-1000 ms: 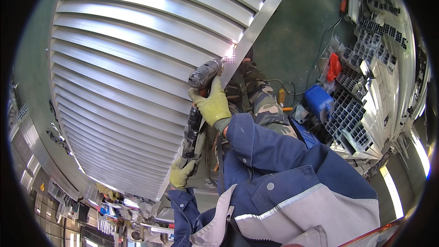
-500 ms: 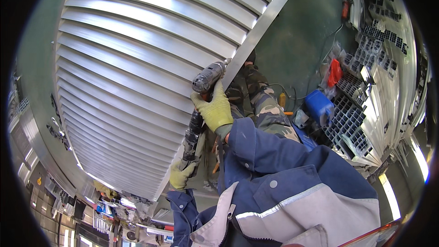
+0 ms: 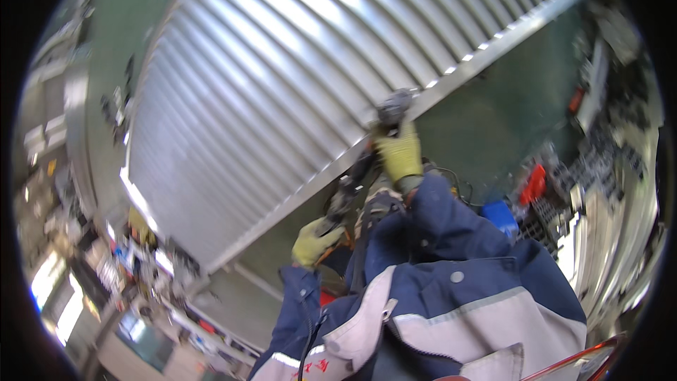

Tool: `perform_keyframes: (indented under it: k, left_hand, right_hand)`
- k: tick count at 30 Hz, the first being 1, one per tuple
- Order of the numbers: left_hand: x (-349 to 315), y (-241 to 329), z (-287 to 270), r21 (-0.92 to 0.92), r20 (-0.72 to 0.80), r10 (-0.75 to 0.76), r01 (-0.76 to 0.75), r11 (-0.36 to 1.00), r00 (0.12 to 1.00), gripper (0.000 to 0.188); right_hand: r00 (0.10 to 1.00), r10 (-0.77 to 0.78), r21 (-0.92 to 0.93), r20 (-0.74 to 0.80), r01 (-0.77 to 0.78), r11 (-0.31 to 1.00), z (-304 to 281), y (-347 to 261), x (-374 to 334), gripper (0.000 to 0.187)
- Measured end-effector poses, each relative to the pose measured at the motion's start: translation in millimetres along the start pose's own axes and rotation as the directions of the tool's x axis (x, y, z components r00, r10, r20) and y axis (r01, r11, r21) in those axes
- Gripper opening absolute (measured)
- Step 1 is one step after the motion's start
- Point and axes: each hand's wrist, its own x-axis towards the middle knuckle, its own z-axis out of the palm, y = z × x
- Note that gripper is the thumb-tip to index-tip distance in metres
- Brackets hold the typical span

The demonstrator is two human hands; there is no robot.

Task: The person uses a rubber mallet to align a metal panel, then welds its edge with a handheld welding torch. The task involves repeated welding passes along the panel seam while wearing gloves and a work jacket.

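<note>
A large ribbed metal panel (image 3: 268, 99) with a straight edge rail (image 3: 493, 35) fills the upper view. My right hand (image 3: 400, 156), in a yellow glove, grips the front of a dark hand-held power tool (image 3: 355, 175). The tool's head (image 3: 393, 107) rests against the panel's edge rail. My left hand (image 3: 315, 240), also in a yellow glove, holds the rear end of the tool, lower and to the left. Both blue and grey jacket sleeves (image 3: 451, 240) rise from the lower edge. The picture is blurred by motion.
A green floor (image 3: 515, 120) lies beside the panel. A red object (image 3: 534, 185) and a blue container (image 3: 502, 216) sit at the right near metal racks (image 3: 599, 169). Workshop clutter and bright lights line the lower left (image 3: 106, 268).
The view has swung, so the panel's edge now runs toward the upper right. Both hands stay on the tool, and its head stays at the panel's edge.
</note>
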Motion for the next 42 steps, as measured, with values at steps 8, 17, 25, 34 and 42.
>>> perform_keyframes:
  k: [8,17,25,34,42]
  left_hand:
    - [-29.9,-27.0,93.1,-0.109,-0.082,0.099,-0.108,0.988,0.992,0.041]
    - [-52.3,-22.4,126.8,0.053,-0.114,0.174,-0.169,0.984,0.978,0.047]
    - [-68.8,-26.2,127.5,-0.018,-0.09,0.288,-0.291,0.957,0.953,0.046]
    - [-110.2,-77.0,102.1,0.13,-0.117,0.379,-0.364,0.922,0.918,0.049]
    - [-155.3,-120.7,58.7,0.235,-0.217,0.391,-0.341,0.91,0.895,0.052]
  right_hand:
    - [0.998,0.0,-0.003,-0.068,0.0,1.0,-67.5,-13.2,-7.3,0.039]
    - [0.998,0.039,0.054,-0.046,-0.037,0.998,-108.8,-31.5,-25.4,0.051]
    - [0.995,-0.068,0.055,-0.07,0.072,0.996,-113.6,-50.9,-59.1,0.049]
    - [0.987,-0.142,0.077,-0.075,0.148,0.986,-99.6,-23.8,-134.2,0.052]
    - [0.999,0.013,0.17,-0.038,-0.007,0.985,-74.2,58.7,-143.5,0.049]
